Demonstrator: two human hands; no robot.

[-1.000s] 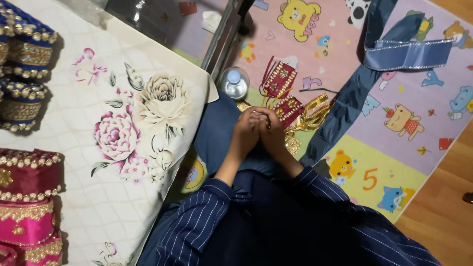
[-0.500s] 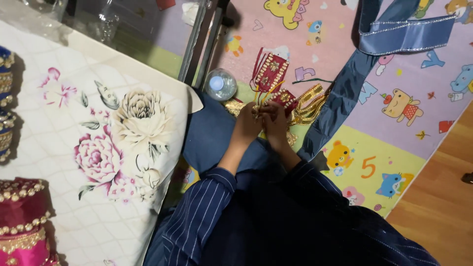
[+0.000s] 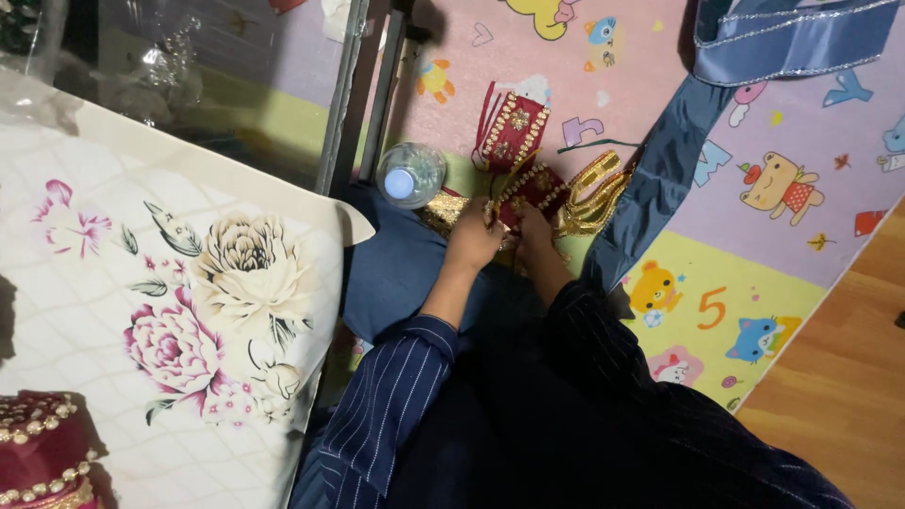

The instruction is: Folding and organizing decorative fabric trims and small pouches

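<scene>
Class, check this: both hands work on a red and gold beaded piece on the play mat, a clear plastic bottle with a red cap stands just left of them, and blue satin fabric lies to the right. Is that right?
Not quite. In the head view the bottle has a blue cap, not red. The rest holds: the left hand and right hand are on the red and gold beaded piece on the play mat, with the blue satin fabric to the right.

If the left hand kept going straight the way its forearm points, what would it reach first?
Probably the red, gold-beaded trim piece that the left hand already touches together with the right hand. A second red trim piece lies beyond it on the play mat; depth is unclear.
</scene>
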